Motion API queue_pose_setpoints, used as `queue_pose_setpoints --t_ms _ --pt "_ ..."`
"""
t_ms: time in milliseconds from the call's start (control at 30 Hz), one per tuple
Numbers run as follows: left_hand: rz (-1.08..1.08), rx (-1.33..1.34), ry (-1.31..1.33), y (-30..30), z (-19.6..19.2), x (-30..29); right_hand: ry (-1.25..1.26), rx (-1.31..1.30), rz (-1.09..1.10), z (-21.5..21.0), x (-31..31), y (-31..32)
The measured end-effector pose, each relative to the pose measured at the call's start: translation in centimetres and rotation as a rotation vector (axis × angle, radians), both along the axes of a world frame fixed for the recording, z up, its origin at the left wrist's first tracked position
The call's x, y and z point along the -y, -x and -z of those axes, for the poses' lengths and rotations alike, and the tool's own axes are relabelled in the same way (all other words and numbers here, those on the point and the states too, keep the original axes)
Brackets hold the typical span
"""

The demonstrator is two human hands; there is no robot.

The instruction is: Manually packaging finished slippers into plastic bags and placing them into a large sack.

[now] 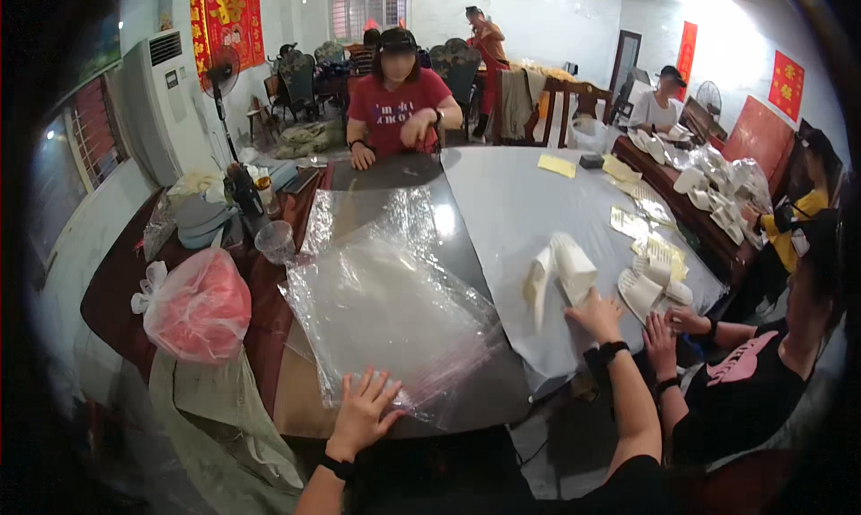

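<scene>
My left hand [365,409] lies with fingers spread on the near edge of a stack of clear plastic bags [386,309]. On the grey-white sheet to the right, a pair of white slippers [572,268] sits close together, one tipped on its side. My right hand [599,319] has its thumb and fingers at the near end of the right slipper, seemingly pinching it; the fingertips are partly hidden. Just right of that, a co-worker's hands [671,331] are beside more white slippers [644,289].
A red-filled plastic bag [199,304] and a clear cup [275,242] stand at left. Yellow printed cards [659,246] lie along the right side. A person in red [395,112] stands across the table. Another table [677,179] at far right holds wrapped slippers.
</scene>
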State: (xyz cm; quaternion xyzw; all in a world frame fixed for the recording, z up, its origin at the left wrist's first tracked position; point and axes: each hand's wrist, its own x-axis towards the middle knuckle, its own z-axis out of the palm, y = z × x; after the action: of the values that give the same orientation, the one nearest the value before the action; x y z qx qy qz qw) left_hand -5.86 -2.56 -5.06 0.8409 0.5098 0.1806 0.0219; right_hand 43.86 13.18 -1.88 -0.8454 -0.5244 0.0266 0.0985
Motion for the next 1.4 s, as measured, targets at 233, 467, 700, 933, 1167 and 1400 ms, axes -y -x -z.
queue_pose_setpoints --t_ms 233,467,700,933,1167,1400 --pt "-0.019 0.024 0.001 0.5 0.2 0.9 -0.094 0.024 0.009 -0.7 0.8 -0.3" --pt "-0.013 0.009 -0.038 -0.1 -0.3 -0.1 -0.094 0.316 -0.05 -2.7 2.7 -0.5" --pt "-0.052 -0.003 -0.044 0.7 -0.4 0.8 -0.327 -1.444 -1.009 -13.2 5.1 9.7" --pt "-0.011 0.011 -0.029 0.2 0.0 0.9 0.157 -2.052 -2.355 -16.4 17.4 16.9" --pt "-0.017 0.003 -0.017 0.4 0.6 1.0 -0.258 -0.508 -1.07 -10.5 6.1 12.8" --pt "-0.023 0.016 -0.038 0.1 0.1 -0.3 -0.072 -0.005 -0.57 -0.9 1.7 5.8"
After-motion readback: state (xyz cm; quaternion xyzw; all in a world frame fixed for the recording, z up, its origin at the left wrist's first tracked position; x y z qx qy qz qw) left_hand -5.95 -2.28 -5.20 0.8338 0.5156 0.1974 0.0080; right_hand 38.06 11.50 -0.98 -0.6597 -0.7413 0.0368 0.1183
